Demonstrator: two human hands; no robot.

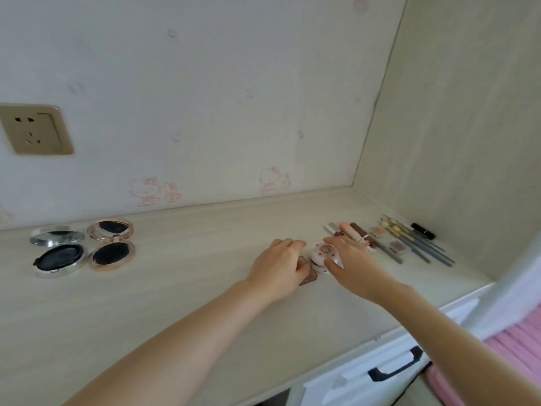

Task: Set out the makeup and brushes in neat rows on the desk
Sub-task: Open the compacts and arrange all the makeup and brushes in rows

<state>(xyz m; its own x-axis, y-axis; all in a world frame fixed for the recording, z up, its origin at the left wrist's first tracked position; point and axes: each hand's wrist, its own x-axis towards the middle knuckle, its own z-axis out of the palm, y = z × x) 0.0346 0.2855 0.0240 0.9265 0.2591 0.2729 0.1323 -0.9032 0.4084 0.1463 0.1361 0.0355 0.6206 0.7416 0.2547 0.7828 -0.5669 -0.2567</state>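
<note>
Both hands rest on the pale desk (175, 288) near its middle. My left hand (279, 265) presses down on a small brown square case (307, 278), most of it hidden under the fingers. My right hand (351, 259) grips a round pinkish-white compact (322, 253) between thumb and fingers. To the right lie a row of lipsticks and tubes (355, 232), small eyeshadow pans (377, 230) and several grey-handled brushes (415, 243). A black tube (423, 230) lies at the far right.
Two open compacts stand at the left: a silver one (57, 250) and a rose-gold one (111, 244). A wall socket (36, 130) sits above them. A side panel (468, 142) bounds the desk on the right; a white drawer with a black handle (395, 367) is below.
</note>
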